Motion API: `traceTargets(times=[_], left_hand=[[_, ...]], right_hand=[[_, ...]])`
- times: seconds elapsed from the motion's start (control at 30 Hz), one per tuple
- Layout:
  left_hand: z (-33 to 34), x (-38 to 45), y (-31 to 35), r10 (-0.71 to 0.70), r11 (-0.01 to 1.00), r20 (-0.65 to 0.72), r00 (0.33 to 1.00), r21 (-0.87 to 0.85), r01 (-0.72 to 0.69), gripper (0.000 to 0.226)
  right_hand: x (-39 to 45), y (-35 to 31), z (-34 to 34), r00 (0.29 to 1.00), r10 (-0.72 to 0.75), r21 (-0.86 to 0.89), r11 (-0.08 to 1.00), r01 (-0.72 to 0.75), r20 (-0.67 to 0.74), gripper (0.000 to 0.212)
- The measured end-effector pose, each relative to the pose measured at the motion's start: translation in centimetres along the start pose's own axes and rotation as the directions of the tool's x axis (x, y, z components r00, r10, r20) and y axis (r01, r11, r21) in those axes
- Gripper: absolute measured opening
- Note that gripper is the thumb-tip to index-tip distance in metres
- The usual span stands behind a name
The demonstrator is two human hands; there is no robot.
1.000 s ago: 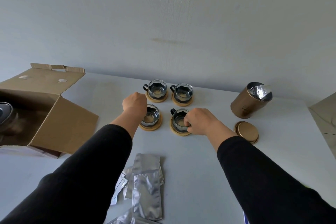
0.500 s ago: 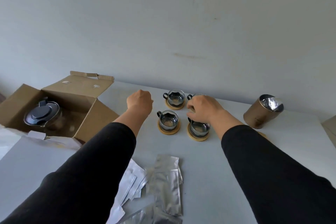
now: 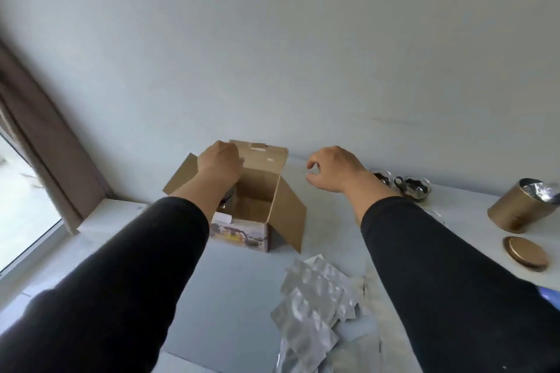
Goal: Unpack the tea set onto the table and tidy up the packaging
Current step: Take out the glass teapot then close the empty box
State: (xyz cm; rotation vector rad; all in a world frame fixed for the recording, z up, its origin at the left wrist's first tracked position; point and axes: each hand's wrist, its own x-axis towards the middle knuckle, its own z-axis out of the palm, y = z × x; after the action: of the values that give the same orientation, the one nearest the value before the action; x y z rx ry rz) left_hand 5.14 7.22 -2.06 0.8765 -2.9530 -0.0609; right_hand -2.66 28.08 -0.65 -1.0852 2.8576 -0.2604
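Note:
An open cardboard box (image 3: 285,215) stands on the white table (image 3: 236,306) at centre left, flaps spread. My left hand (image 3: 219,163) hovers over its opening, knuckles up and fingers curled out of sight. Just under the wrist a sliver of the glass teapot (image 3: 229,200) shows inside the box. My right hand (image 3: 333,169) hangs in the air to the right of the box, fingers loosely curled, holding nothing. Behind my right forearm stand glass cups (image 3: 416,188), partly hidden.
A golden tin (image 3: 515,212) with a foil bag (image 3: 539,192) inside stands at the right, its lid (image 3: 525,251) lying in front. Several silver foil sachets (image 3: 315,297) lie scattered near the front. A brown curtain (image 3: 39,145) and window (image 3: 18,206) are on the left.
Both hands left the cups and swung left. My left hand now sits over the box opening and my right hand is beside the box. The view turned left too.

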Motion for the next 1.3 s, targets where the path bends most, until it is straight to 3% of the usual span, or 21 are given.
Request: traceTargets(times=[0.2, 0.47, 0.63, 0.77, 1.03, 1.3], left_hand=[[1.0, 0.5, -7.8, -0.028, 0.997, 0.106, 0.994, -0.075, 0.036, 0.026], [4.6, 3.5, -11.8, 0.099, 0.995, 0.230, 0.968, -0.001, -0.101, 0.029], [6.1, 6.4, -12.4, 0.195, 0.978, 0.186, 0.963, 0.032, -0.204, 0.028], [7.0, 8.1, -12.4, 0.276, 0.955, 0.255, 0.927, 0.041, -0.295, 0.052], [7.6, 11.0, -11.8, 0.399, 0.913, 0.238, 0.886, -0.010, -0.408, 0.041], [8.6, 11.6, -11.2, 0.505, 0.848, 0.180, 0.845, 0.082, -0.524, 0.031]], right_hand=[[2.9, -8.0, 3.4, 0.995, -0.045, 0.058, 0.998, 0.040, 0.086, 0.040], [7.9, -12.1, 8.0, 0.976, 0.003, 0.084, 0.996, -0.022, 0.217, 0.069], [9.8, -13.8, 10.5, 0.962, 0.061, 0.113, 0.989, -0.094, 0.265, 0.083], [10.3, -15.0, 12.7, 0.944, 0.098, 0.191, 0.968, -0.164, 0.315, 0.099], [10.8, -15.4, 15.0, 0.928, 0.180, 0.271, 0.923, -0.274, 0.325, 0.119], [10.5, -15.6, 16.4, 0.951, 0.220, 0.370, 0.883, -0.290, 0.219, 0.112]])
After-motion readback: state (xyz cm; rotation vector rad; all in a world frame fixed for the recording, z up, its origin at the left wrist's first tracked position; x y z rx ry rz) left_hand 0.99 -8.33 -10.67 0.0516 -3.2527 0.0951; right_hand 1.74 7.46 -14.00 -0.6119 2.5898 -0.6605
